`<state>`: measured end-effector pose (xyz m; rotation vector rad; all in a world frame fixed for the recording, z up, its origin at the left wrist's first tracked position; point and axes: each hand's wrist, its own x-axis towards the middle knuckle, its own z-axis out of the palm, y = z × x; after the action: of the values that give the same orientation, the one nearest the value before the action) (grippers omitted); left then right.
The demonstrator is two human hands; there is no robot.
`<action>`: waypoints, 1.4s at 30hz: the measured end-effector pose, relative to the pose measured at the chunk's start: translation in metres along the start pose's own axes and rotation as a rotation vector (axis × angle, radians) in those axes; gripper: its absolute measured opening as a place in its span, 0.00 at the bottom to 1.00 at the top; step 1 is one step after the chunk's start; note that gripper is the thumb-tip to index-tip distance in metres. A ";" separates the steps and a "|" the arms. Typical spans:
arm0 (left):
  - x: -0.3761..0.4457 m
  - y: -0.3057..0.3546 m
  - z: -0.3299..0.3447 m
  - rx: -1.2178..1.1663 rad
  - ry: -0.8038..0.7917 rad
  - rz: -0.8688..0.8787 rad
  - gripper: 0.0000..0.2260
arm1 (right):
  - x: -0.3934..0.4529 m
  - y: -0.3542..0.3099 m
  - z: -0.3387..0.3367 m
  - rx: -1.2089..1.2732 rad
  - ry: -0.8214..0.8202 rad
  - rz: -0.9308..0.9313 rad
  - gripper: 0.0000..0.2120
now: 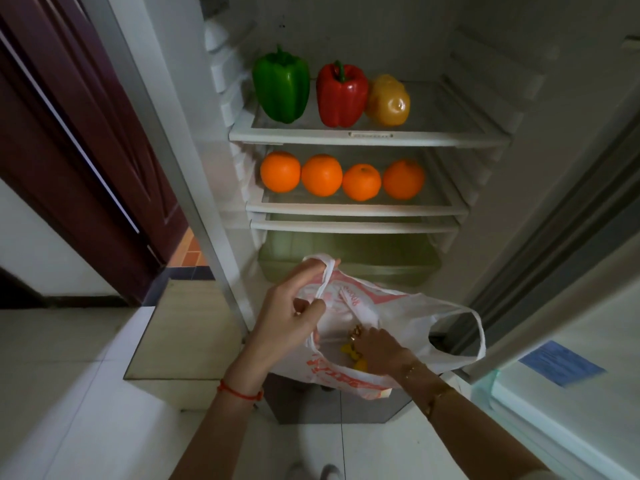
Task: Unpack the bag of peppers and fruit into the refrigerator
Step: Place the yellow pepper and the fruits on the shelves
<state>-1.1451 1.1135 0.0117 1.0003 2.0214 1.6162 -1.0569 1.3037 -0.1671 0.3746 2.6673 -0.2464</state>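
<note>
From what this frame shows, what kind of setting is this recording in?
Most likely a home kitchen or a room beside one. An open refrigerator holds peppers and oranges on its shelves, a dark wooden door stands to the left, and the floor is pale tile.

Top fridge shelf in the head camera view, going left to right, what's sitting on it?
green pepper → red pepper → yellow pepper, which touches the red one and sits partly behind it.
</note>
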 end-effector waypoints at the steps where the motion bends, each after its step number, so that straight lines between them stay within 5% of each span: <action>1: -0.001 0.000 0.000 0.004 0.002 0.002 0.28 | 0.000 0.001 0.004 -0.103 0.037 -0.024 0.20; 4: -0.001 0.002 0.001 0.002 0.000 -0.002 0.29 | 0.002 0.004 0.017 -0.329 0.056 -0.005 0.22; 10: 0.001 -0.001 0.003 0.008 -0.001 -0.002 0.27 | -0.006 0.006 0.010 -0.148 0.126 -0.064 0.21; 14: 0.005 0.000 0.004 0.000 -0.012 0.003 0.26 | -0.014 0.021 -0.013 0.407 0.050 0.018 0.28; 23: 0.025 0.005 0.009 -0.012 -0.024 0.024 0.28 | -0.070 0.022 -0.119 1.400 0.500 -0.123 0.24; 29: 0.036 0.016 0.014 -0.017 -0.043 0.051 0.27 | -0.076 0.028 -0.170 1.712 0.811 -0.095 0.28; 32: 0.041 0.014 0.015 -0.008 -0.069 0.055 0.26 | -0.072 0.039 -0.190 1.581 0.988 -0.025 0.35; 37: 0.048 0.003 0.016 -0.007 -0.065 0.021 0.24 | -0.056 0.060 -0.211 0.888 1.314 0.124 0.35; 42: 0.052 0.000 0.015 -0.013 -0.049 0.004 0.25 | -0.031 0.078 -0.209 0.283 1.333 0.323 0.33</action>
<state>-1.1705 1.1617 0.0153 1.0302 1.9748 1.5894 -1.0886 1.4188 0.0239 1.4690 3.7351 -0.3497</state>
